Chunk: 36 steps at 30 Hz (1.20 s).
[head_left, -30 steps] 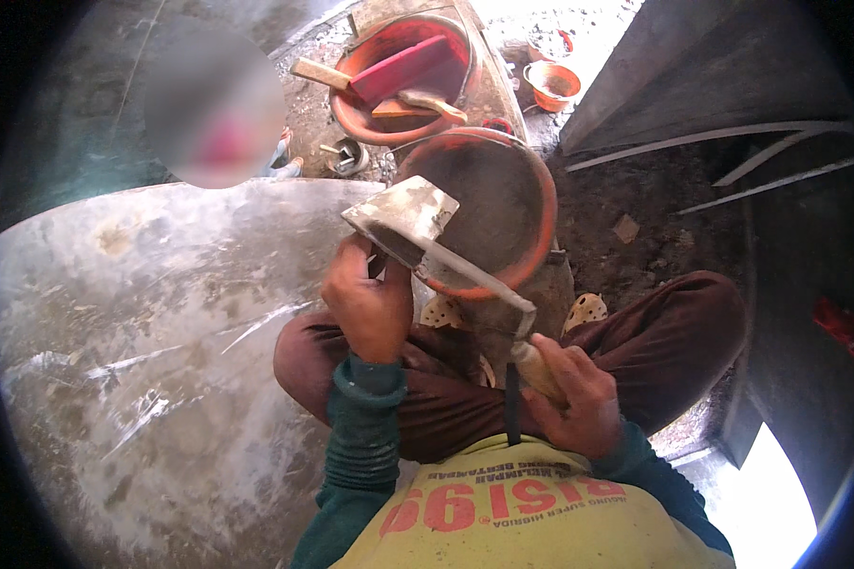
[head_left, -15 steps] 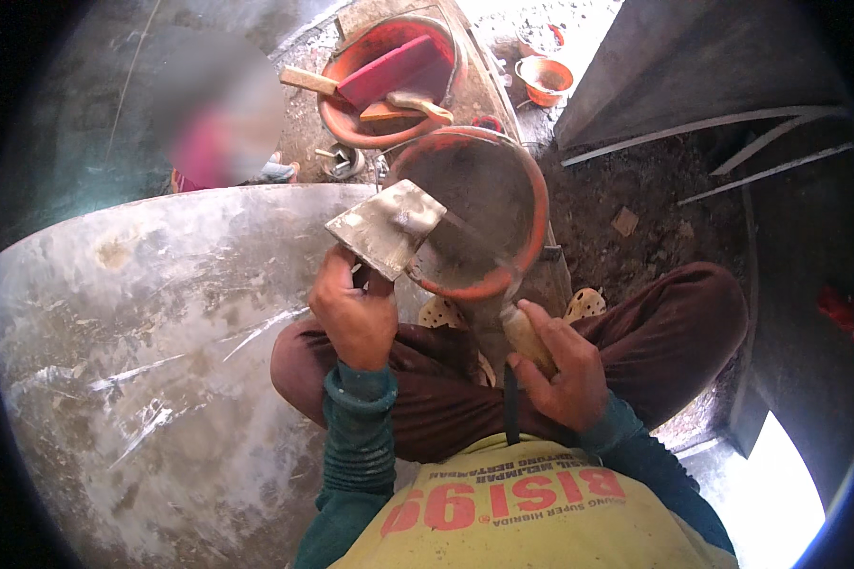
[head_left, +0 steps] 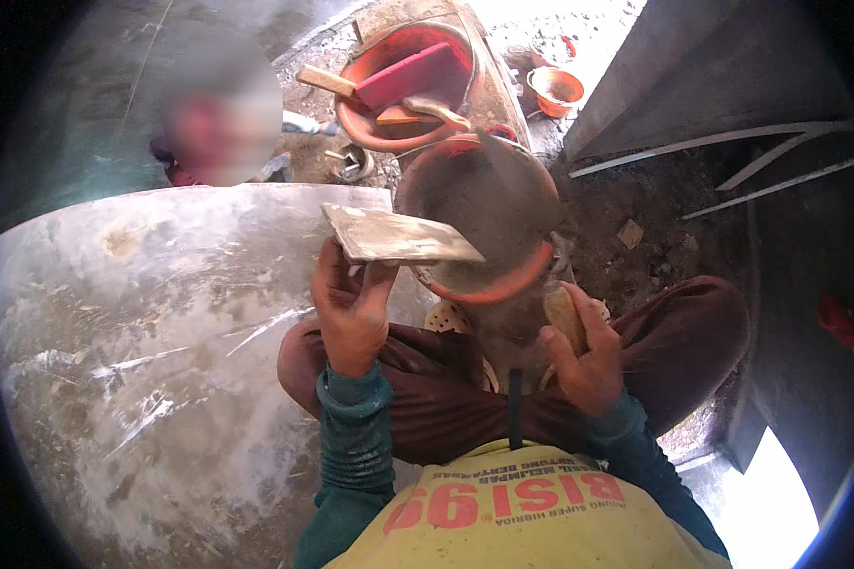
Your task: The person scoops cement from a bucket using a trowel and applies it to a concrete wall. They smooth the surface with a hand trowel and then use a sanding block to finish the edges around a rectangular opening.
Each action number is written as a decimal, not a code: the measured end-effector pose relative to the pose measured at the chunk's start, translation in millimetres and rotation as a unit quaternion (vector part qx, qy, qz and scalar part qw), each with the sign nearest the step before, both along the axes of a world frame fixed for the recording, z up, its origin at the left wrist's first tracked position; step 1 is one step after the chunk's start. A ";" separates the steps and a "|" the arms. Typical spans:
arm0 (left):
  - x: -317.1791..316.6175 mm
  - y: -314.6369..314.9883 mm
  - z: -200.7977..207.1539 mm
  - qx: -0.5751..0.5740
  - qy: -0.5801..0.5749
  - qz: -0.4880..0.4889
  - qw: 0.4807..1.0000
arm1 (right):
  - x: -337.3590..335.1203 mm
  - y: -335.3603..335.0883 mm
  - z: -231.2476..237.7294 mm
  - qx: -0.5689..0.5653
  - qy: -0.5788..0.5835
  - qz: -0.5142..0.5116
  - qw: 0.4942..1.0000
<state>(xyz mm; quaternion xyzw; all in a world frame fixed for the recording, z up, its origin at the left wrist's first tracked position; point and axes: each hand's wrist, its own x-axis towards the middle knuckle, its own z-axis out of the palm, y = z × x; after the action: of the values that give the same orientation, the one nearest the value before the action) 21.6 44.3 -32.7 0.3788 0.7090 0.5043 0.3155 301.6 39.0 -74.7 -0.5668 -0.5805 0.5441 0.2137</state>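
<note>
My left hand point(head_left: 351, 313) is closed beneath a small flat plasterer's hawk point(head_left: 399, 237), its pale top smeared with grey mix. The hawk is held over the left side of a round orange tub point(head_left: 538, 270) of grey mortar point(head_left: 446, 204). On the right, my right hand point(head_left: 588, 356) grips the worn wooden handle of a trowel point(head_left: 566, 322). Its grey blade is blurred and reaches up over the tub, hard to tell from the mortar. How my left fingers hold the hawk's underside is hidden.
Behind stands a second orange tub point(head_left: 351, 119) with a red float point(head_left: 403, 78) and a wooden-handled tool point(head_left: 436, 112) in it. A small orange bucket point(head_left: 555, 92) is farther back. Left is a curved grey slab point(head_left: 161, 313); another person point(head_left: 213, 142) is beyond it.
The hawk has turned, and its top now appears at a flatter slant. My right hand has moved right and the trowel blade has swung away from the hawk, up over the tub.
</note>
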 end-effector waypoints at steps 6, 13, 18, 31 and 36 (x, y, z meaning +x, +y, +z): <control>-13.6 -5.6 -15.2 0.093 -0.428 0.030 0.899 | 18.1 9.7 26.8 0.092 0.050 0.074 0.992; -28.5 -49.0 -81.2 -0.048 -0.432 -0.008 0.901 | 12.9 -6.1 24.3 0.210 0.100 0.194 0.953; -27.7 -59.6 -77.1 -0.041 -0.513 -0.031 0.857 | -7.4 -15.0 10.8 0.178 0.092 0.153 0.968; -31.7 -35.8 -55.6 -0.086 -0.411 -0.039 0.907 | 7.5 -32.9 8.5 0.128 0.095 0.149 0.976; -29.7 -42.1 -40.6 -0.152 -0.275 -0.077 0.946 | -7.2 -21.7 -5.4 0.122 0.011 0.074 0.990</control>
<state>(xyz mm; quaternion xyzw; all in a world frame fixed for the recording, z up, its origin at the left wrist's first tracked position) -8.1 2.2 -73.2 0.2257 0.6317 0.4491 0.5902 294.4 17.4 -80.2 -0.4860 -0.6805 0.4899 0.2465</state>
